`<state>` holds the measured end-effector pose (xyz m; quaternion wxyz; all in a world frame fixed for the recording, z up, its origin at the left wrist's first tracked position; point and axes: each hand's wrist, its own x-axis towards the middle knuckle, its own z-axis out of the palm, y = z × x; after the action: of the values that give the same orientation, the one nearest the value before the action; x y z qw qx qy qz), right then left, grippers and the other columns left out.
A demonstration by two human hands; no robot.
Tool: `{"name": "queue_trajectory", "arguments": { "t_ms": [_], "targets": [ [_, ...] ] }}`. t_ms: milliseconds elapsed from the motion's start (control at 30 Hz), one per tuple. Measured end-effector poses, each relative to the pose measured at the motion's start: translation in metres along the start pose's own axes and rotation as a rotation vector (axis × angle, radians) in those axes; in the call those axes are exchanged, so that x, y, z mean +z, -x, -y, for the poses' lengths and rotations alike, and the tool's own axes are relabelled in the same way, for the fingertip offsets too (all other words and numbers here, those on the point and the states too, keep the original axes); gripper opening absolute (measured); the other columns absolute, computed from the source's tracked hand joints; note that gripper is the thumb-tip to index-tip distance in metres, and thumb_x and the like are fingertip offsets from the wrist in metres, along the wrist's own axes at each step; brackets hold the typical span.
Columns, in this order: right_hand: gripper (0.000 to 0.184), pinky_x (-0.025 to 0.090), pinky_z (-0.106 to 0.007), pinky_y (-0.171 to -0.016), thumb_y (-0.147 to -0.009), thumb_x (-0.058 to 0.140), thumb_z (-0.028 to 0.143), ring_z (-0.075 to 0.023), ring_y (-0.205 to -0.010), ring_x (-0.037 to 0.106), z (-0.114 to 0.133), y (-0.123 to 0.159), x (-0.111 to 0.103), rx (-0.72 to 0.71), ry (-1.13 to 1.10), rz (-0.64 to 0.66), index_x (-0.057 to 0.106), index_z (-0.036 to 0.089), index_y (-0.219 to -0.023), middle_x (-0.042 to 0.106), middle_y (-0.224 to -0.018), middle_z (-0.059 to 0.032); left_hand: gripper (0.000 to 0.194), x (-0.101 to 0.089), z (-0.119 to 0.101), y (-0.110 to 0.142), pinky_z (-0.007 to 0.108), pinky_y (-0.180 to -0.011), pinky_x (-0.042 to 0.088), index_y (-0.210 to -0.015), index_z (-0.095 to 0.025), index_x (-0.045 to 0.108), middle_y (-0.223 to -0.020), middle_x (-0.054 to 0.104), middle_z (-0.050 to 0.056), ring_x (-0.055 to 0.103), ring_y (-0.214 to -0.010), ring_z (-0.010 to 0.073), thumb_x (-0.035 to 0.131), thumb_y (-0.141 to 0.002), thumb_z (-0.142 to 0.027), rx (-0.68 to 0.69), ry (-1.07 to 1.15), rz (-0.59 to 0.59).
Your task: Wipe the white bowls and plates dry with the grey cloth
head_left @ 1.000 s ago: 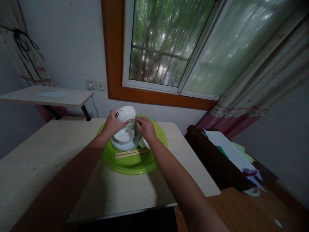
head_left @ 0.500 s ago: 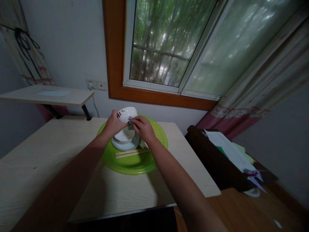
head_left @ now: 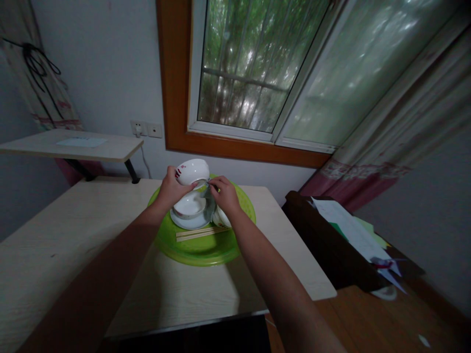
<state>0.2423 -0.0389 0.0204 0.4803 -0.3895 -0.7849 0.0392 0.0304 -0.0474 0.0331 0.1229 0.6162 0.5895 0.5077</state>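
Observation:
My left hand is closed on a white bowl with red marks, gripping it by the side and holding it tilted above a green tray. At the bowl's lower right edge, my right hand pinches something small and greyish that I cannot make out. Below the hands, another white bowl rests on a white plate in the tray. Beside my right wrist is a white patterned dish, partly hidden. Pale chopsticks lie across the tray in front of the plate.
The tray stands on a light wooden table against the wall. A raised shelf with a paper on it stands at the back left. To the right, a dark brown piece of furniture holds papers. A window is behind.
The bowl in my left hand has tipped so that more of its outside shows. My right hand has shifted slightly right along its edge.

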Motion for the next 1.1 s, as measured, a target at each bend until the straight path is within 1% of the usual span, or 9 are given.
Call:
{"name": "queue_trajectory", "arguments": {
  "t_ms": [100, 167, 200, 367, 433, 500, 733, 900, 1100],
  "targets": [
    [0.015, 0.052, -0.035, -0.089, -0.088, 0.058, 0.017, -0.0201, -0.093, 0.065, -0.003, 0.000, 0.002, 0.021, -0.016, 0.014, 0.072, 0.020, -0.093, 0.070, -0.096, -0.0059, 0.068, 0.000, 0.001, 0.001, 0.037, -0.076, 0.052, -0.109, -0.022, 0.045, -0.101, 0.062, 0.007, 0.065, -0.094, 0.0271, 0.083, -0.059, -0.050, 0.005, 0.018, 0.008],
    [0.011, 0.052, -0.035, -0.087, -0.087, 0.062, 0.021, -0.0200, -0.090, 0.064, -0.004, 0.001, 0.003, 0.080, -0.033, 0.010, 0.069, 0.020, -0.095, 0.069, -0.095, -0.0054, 0.069, 0.000, 0.000, 0.001, 0.036, -0.076, 0.052, -0.109, -0.022, 0.045, -0.101, 0.062, 0.007, 0.065, -0.094, 0.0268, 0.083, -0.059, -0.050, 0.017, 0.029, 0.010],
    [0.015, 0.052, -0.035, -0.085, -0.085, 0.065, 0.024, -0.0198, -0.089, 0.064, -0.005, 0.001, 0.004, 0.118, -0.058, 0.005, 0.066, 0.019, -0.099, 0.069, -0.096, -0.0052, 0.069, 0.000, 0.000, 0.001, 0.036, -0.076, 0.052, -0.110, -0.022, 0.045, -0.102, 0.062, 0.007, 0.065, -0.094, 0.0267, 0.083, -0.059, -0.050, 0.022, 0.035, 0.011],
    [0.069, 0.053, -0.032, -0.079, -0.076, 0.078, 0.039, -0.0187, -0.086, 0.066, -0.007, 0.003, 0.008, 0.228, -0.222, -0.002, 0.046, 0.020, -0.135, 0.068, -0.099, -0.0033, 0.071, -0.001, -0.001, 0.002, 0.037, -0.078, 0.053, -0.112, -0.021, 0.045, -0.103, 0.062, 0.008, 0.065, -0.095, 0.0266, 0.083, -0.059, -0.050, 0.018, 0.057, 0.028],
    [0.081, 0.053, -0.032, -0.077, -0.075, 0.079, 0.045, -0.0188, -0.082, 0.066, -0.007, 0.003, 0.008, 0.255, -0.207, 0.015, 0.041, 0.021, -0.143, 0.068, -0.097, -0.0030, 0.071, -0.001, 0.000, 0.002, 0.036, -0.078, 0.053, -0.111, -0.021, 0.046, -0.102, 0.062, 0.008, 0.065, -0.095, 0.0262, 0.083, -0.058, -0.051, 0.031, 0.055, 0.044],
    [0.087, 0.053, -0.033, -0.076, -0.074, 0.080, 0.049, -0.0197, -0.082, 0.066, -0.007, 0.003, 0.008, 0.275, -0.171, 0.040, 0.040, 0.021, -0.145, 0.068, -0.097, -0.0040, 0.071, -0.001, 0.000, 0.002, 0.036, -0.078, 0.052, -0.110, -0.020, 0.046, -0.102, 0.062, 0.008, 0.065, -0.095, 0.0256, 0.083, -0.058, -0.051, 0.055, 0.059, 0.067],
    [0.087, 0.055, -0.036, -0.088, -0.071, 0.083, 0.050, -0.0237, -0.102, 0.066, 0.003, 0.004, 0.005, 0.253, -0.285, 0.106, 0.043, 0.021, -0.144, 0.065, -0.126, -0.0100, 0.073, 0.002, 0.006, 0.003, 0.035, -0.081, 0.052, -0.115, -0.018, 0.046, -0.108, 0.062, 0.009, 0.064, -0.098, 0.0245, 0.081, -0.061, -0.051, 0.115, 0.142, 0.130],
    [0.083, 0.054, -0.039, -0.092, -0.074, 0.079, 0.052, -0.0252, -0.104, 0.066, 0.010, 0.005, 0.001, 0.306, -0.288, 0.114, 0.045, 0.019, -0.142, 0.066, -0.122, -0.0110, 0.074, 0.003, 0.011, 0.001, 0.035, -0.088, 0.052, -0.121, -0.019, 0.042, -0.120, 0.060, 0.012, 0.062, -0.107, 0.0252, 0.079, -0.065, -0.051, 0.136, 0.216, 0.156],
    [0.077, 0.052, -0.039, -0.092, -0.078, 0.075, 0.052, -0.0245, -0.103, 0.065, 0.008, 0.006, 0.001, 0.316, -0.296, 0.138, 0.046, 0.020, -0.142, 0.065, -0.121, -0.0094, 0.075, 0.004, 0.011, 0.000, 0.037, -0.092, 0.051, -0.121, -0.019, 0.042, -0.121, 0.059, 0.012, 0.061, -0.110, 0.0262, 0.079, -0.065, -0.052, 0.130, 0.225, 0.174]
  ]
}}
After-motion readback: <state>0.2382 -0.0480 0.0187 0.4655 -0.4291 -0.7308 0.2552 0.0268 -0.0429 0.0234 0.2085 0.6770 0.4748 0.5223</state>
